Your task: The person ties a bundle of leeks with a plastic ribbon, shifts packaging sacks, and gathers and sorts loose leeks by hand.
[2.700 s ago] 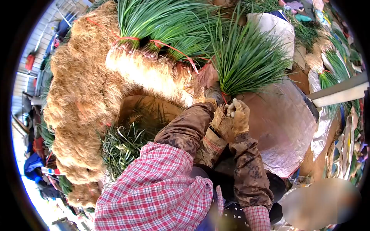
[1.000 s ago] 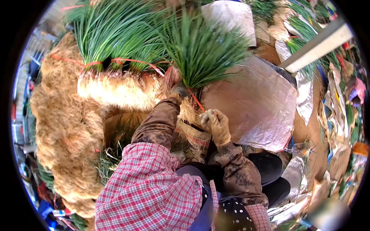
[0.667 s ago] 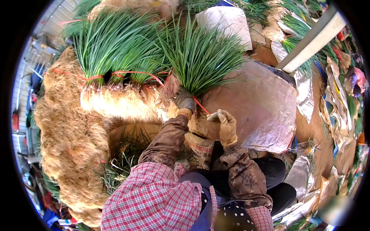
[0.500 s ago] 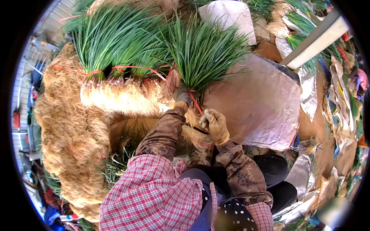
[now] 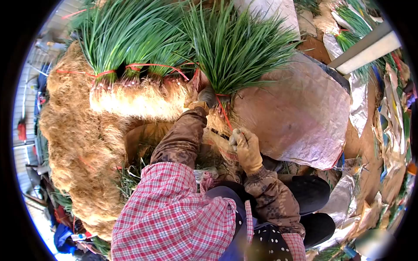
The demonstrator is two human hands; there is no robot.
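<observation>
Brown ground (image 5: 365, 141) shows along the right of the head view, beside a pale sheet (image 5: 300, 117) with a dull sheen, and a post (image 5: 368, 48) slants in from the edge. On the left lies a thick heap of straw-coloured roots (image 5: 82, 143); above it, tied bundles (image 5: 126, 48) lie side by side, their leaves pointing away from the person. Just right of them, a green bundle (image 5: 244, 56) stands fanned out, its roots downward, near the sheet's left edge. The left hand (image 5: 204, 99), gloved, is closed against the left side of its base, fingers partly hidden. A red tie (image 5: 224, 114) runs from the base down to the right hand (image 5: 247, 150), also gloved, whose fingertips pinch its end. Below the roots is a printed sack (image 5: 227, 153).
</observation>
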